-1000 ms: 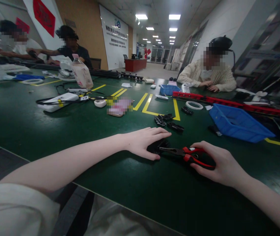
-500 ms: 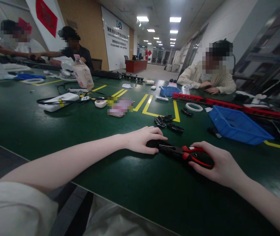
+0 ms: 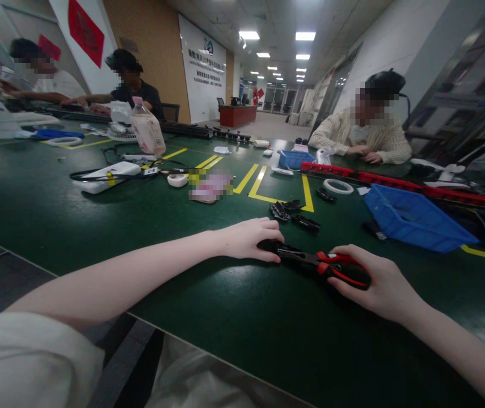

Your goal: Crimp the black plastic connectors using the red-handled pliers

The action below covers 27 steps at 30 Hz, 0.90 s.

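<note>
My right hand (image 3: 378, 283) is wrapped round the red handles of a pair of pliers (image 3: 319, 263) lying low over the green table (image 3: 97, 221). The pliers' dark jaws point left into a small black part (image 3: 270, 246). My left hand (image 3: 248, 239) is curled over that black part and pins it to the table. A few more small black parts (image 3: 293, 214) lie just beyond my left hand, near the yellow floor-tape lines.
A blue bin (image 3: 412, 218) stands to the right, a red rail (image 3: 395, 181) behind it, and a white tape ring (image 3: 338, 186) nearby. A white device with cables (image 3: 106, 177), a bottle (image 3: 148, 131) and a smaller blue tray (image 3: 295, 158) lie farther off. Other people sit across the table.
My left hand has gone from flat fingers to curled over the black part and pulled slightly left. The pliers' jaws have closed in on the part. My right hand barely moved.
</note>
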### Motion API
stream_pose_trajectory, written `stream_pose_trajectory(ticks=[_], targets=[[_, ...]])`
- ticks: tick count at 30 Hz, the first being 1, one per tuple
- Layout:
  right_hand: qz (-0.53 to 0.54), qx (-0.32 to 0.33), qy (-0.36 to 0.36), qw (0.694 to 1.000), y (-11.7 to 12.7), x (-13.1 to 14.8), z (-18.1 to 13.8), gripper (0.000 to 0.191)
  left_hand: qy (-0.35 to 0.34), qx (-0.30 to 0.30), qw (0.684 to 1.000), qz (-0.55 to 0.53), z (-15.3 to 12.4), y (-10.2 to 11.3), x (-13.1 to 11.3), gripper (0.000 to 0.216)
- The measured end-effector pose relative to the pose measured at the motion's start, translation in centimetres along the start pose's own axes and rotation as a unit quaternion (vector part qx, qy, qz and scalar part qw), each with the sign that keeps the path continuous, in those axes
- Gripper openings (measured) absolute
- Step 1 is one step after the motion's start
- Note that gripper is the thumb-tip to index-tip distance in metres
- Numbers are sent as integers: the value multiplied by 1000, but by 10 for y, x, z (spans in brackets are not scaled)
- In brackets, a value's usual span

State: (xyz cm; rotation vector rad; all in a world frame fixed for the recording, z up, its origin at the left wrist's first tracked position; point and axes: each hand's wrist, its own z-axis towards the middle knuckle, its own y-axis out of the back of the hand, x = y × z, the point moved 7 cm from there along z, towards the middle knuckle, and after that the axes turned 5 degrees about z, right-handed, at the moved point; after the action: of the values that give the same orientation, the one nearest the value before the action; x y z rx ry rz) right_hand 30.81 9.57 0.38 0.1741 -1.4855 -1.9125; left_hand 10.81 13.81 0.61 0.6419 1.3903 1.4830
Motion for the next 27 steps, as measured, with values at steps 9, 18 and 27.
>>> stream_pose_trajectory(ticks=[9, 18, 27], targets=[[12, -17, 13, 1000, 0, 1, 1, 38, 44, 56, 995, 69, 4, -3, -3, 32], [25, -75, 37, 996, 9, -4, -2, 42, -8, 33, 994, 105, 3, -4, -7, 36], [40, -64, 36, 997, 8, -6, -2, 43, -9, 18, 997, 73, 1, -3, -5, 35]])
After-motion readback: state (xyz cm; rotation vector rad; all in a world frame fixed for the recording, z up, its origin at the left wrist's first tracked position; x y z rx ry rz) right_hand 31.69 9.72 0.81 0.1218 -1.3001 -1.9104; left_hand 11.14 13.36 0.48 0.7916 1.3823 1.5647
